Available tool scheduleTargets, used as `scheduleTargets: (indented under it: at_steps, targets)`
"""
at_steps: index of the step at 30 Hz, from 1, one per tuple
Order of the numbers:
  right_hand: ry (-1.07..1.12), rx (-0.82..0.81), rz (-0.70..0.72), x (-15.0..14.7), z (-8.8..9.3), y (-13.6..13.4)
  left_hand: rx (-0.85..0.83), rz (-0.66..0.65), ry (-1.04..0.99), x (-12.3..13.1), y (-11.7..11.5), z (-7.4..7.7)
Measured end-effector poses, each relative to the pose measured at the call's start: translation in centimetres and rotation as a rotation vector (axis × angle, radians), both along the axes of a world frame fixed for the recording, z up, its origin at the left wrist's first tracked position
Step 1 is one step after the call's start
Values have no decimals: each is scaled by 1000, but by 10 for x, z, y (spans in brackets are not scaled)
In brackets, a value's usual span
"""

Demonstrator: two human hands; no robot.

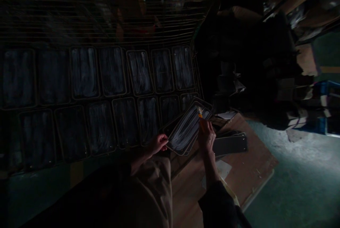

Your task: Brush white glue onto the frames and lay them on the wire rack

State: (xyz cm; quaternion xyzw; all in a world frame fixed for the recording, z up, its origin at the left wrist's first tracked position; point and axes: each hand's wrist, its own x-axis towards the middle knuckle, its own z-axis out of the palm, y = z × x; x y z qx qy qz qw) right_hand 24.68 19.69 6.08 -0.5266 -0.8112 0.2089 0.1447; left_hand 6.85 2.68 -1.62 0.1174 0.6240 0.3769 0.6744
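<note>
Two rows of dark rectangular panels with rounded corners and pale streaks (83, 73) stretch across the left and middle of a very dim room, below a grid of thin metal wires (170, 40). To the right, a reddish-brown wooden board (255, 157) juts out above a green, worn-looking floor (287, 182) that catches a patch of light. Smooth dark-grey rectangular plates (230, 144) lie overlapped on the board, and a blue plastic crate (322, 126) stands at the far right. Much of the clutter behind is too dark to make out.

Near the board's left edge, just beyond a knee in brown cloth (156, 176), sits a dark, round-cornered panel with a light rim (184, 128), angled diagonally. Whitish streaks run lengthwise over its face, and further rims show beneath it. The left hand (159, 143) pinches its lower-left corner between thumb and fingers. The right hand (207, 137) is closed around a brush with an orange-yellow handle and pale bristles (200, 112), whose tip is over the panel's upper end; whether it touches, I cannot tell.
</note>
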Motion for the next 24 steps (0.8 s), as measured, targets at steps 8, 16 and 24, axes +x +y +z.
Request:
scheduleTargets:
  at_steps: [8, 16, 24]
  targets:
    - [77, -375, 153, 10, 24, -106, -43, 6, -36, -1, 5, 8]
    - [265, -433, -342, 44, 56, -119, -7, -58, -220, -7, 9, 31]
    - [237, -43, -313, 49, 63, -108, 105, -89, -353, -18, 14, 48]
